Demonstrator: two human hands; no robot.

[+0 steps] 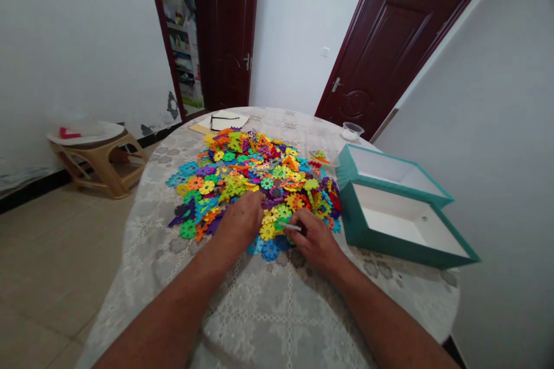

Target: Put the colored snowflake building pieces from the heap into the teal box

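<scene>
A big heap of colourful plastic snowflake building discs point(242, 170) covers the middle of the table. My left hand point(247, 213) reaches into its near side with fingers curled down; whatever they pinch is hidden behind the hand. My right hand point(312, 236), at the heap's front edge, pinches a thin pale piece point(289, 226) seen edge-on between thumb and fingers. Close to both hands lie yellow discs point(268, 230), with a blue disc point(270, 249) on the cloth in front.
Two teal boxes point(407, 253) with white insides stand at the right. Glasses point(223, 120) rest on papers at the back left, and a clear plastic bowl point(352, 130) sits at the back right. Beside the patterned tablecloth point(268, 323), a stool point(101, 158) stands on the floor.
</scene>
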